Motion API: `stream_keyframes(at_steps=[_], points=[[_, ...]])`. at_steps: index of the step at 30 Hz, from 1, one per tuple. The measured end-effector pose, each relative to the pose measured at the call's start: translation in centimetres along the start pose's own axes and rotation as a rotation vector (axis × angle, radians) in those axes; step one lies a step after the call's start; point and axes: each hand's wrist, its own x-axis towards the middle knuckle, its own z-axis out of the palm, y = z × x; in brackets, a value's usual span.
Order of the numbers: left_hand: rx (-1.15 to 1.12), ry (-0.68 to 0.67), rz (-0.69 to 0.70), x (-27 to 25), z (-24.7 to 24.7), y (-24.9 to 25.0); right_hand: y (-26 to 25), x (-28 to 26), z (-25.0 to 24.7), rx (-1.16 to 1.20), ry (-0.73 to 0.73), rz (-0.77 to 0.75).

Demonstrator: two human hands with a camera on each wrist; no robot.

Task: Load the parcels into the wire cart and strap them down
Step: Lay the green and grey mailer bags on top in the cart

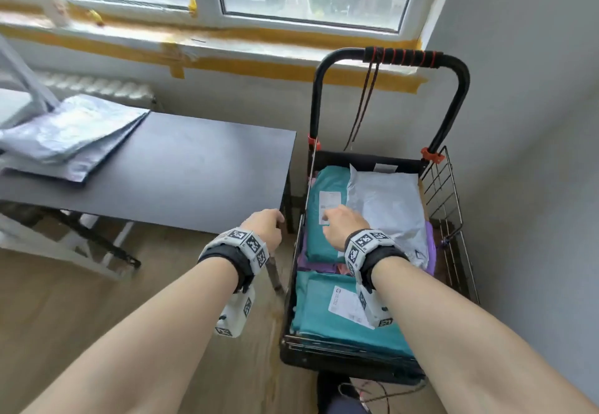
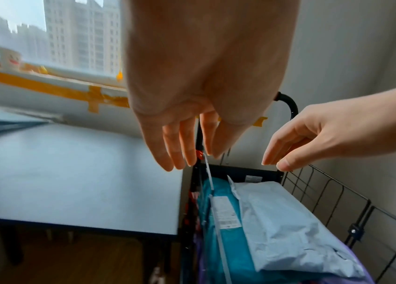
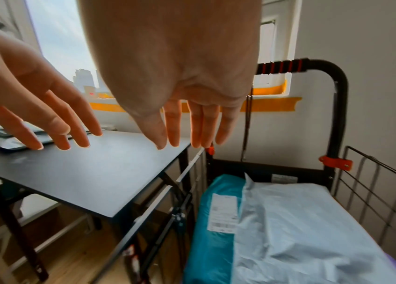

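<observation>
The wire cart (image 1: 444,186) stands to the right of the table and holds several parcels. A teal parcel (image 1: 324,183) and a white parcel (image 1: 389,206) lie side by side at the far end, on top of a purple one (image 1: 431,248). Another teal parcel (image 1: 324,316) fills the near end. A dark elastic cord (image 1: 364,105) hangs from the cart handle (image 1: 402,56). My right hand (image 1: 343,222) hovers over the far teal parcel (image 3: 213,211), its fingers (image 3: 172,124) straight and empty. My left hand (image 1: 265,225) is by the table corner, its fingers (image 2: 184,149) relaxed and empty.
The black table (image 1: 181,167) stands left of the cart, with a stack of grey mailer bags (image 1: 71,131) on its far left. A grey wall runs close along the cart's right side. The window sill is behind. Wooden floor lies below my arms.
</observation>
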Motion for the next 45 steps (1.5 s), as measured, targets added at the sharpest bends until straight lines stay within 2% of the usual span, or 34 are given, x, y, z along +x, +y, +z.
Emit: stream_keyframes(at_steps=[7, 13, 18, 27, 34, 38, 45], points=[[0.014, 0.139, -0.094, -7.0, -8.0, -11.2, -15.1, -1.7, 0.1, -0.062, -0.005, -0.188], [0.025, 0.235, -0.209, -9.0, -13.7, -20.4, -26.5, 0.6, 0.1, -0.085, 0.025, -0.337], [0.030, 0.267, -0.288, -7.0, -18.9, -28.1, -35.2, 6.0, 0.4, -0.119, 0.004, -0.404], [0.019, 0.268, -0.376, 1.2, -29.6, -40.8, -48.5, 18.6, 0.3, -0.103, -0.093, -0.442], [0.035, 0.198, -0.363, 7.5, -35.3, -49.5, -54.2, 26.1, 1.2, 0.003, -0.142, -0.323], [-0.004, 0.184, -0.337, 12.8, -38.3, -54.4, -56.9, 29.6, 2.5, 0.132, -0.141, -0.213], [-0.152, 0.149, -0.278, 21.7, -42.7, -60.0, -59.1, 33.8, 5.1, 0.553, -0.126, 0.148]])
